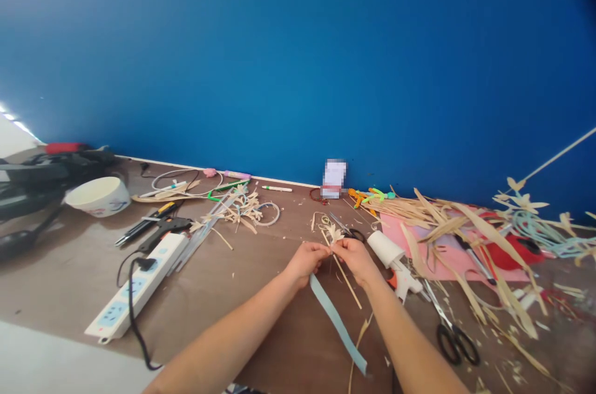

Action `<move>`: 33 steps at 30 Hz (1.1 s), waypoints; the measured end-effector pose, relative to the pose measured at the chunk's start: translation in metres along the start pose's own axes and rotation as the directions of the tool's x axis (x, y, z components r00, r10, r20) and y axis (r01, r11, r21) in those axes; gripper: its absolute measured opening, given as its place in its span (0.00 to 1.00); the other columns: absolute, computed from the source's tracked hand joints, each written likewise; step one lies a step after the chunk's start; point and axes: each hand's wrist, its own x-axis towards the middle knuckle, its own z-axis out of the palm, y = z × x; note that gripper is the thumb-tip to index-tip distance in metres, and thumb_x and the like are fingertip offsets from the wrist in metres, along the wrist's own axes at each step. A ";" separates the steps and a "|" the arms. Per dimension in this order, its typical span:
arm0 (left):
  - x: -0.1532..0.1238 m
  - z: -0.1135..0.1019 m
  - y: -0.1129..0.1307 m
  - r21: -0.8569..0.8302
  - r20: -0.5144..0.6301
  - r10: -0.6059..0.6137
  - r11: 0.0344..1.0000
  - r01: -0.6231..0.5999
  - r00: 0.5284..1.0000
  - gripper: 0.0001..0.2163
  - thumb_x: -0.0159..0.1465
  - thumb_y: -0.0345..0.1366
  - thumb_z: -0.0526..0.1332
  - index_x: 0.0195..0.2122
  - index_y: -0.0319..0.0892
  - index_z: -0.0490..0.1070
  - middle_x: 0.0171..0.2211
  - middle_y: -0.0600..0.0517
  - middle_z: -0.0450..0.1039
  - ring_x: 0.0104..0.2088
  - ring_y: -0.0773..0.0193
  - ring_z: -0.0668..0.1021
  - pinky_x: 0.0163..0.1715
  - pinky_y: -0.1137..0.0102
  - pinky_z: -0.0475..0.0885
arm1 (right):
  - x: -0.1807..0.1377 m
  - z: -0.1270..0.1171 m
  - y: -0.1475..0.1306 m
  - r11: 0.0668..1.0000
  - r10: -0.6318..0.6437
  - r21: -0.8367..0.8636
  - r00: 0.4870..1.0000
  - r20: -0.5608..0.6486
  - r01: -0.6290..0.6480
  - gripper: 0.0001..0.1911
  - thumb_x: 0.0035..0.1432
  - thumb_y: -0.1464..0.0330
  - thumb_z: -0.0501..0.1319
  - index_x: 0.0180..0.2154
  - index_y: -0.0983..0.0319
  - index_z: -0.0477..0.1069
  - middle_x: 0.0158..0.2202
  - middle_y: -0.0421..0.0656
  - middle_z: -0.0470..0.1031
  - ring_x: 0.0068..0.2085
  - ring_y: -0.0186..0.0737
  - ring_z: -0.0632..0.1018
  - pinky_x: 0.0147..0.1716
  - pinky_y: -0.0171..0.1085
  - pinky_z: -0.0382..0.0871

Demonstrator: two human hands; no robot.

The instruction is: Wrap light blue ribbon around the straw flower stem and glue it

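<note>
Head view: a pale flower [334, 232] is showing right of centre, over a brown table [209, 295].
Left hand [305, 261]: pinching at the flower's base, thumb against finger.
Right hand [354, 257]: pinching the same base, opposite.
Light-blue strip [338, 323]: extending from beneath the left hand.

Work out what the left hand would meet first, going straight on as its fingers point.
Most likely the right hand, just ahead of the left hand at the base of the flower; whether the hands touch is unclear.

Craft workspace: glue gun [162, 230], scissors [446, 318], dried plant strips [442, 229].
</note>
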 end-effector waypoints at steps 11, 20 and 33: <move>0.011 -0.021 -0.007 -0.003 0.168 -0.138 0.990 0.141 0.976 0.11 0.43 0.37 0.65 0.24 0.34 0.70 0.22 0.52 0.69 0.17 0.76 0.66 0.13 0.79 0.53 | -0.001 0.003 0.010 0.978 0.062 0.186 0.988 0.143 -0.089 0.13 0.37 0.62 0.65 0.19 0.66 0.69 0.13 0.34 0.64 0.17 0.27 0.60 0.20 0.31 0.50; 0.006 -0.019 -0.006 -0.147 0.273 -0.177 0.964 0.223 0.945 0.09 0.46 0.35 0.64 0.24 0.34 0.67 0.20 0.56 0.63 0.12 0.82 0.53 0.11 0.80 0.39 | -0.002 0.002 0.006 0.941 0.040 0.316 0.971 0.237 -0.116 0.12 0.38 0.64 0.66 0.22 0.67 0.71 0.16 0.37 0.68 0.19 0.27 0.61 0.20 0.30 0.50; -0.006 -0.006 -0.001 -0.170 0.323 -0.069 0.977 0.130 0.944 0.12 0.45 0.36 0.65 0.25 0.31 0.70 0.12 0.61 0.51 0.13 0.80 0.46 0.13 0.77 0.36 | 0.000 -0.002 0.013 0.814 0.041 0.532 0.937 0.346 -0.233 0.11 0.36 0.66 0.68 0.19 0.65 0.69 0.18 0.36 0.66 0.20 0.25 0.63 0.21 0.29 0.54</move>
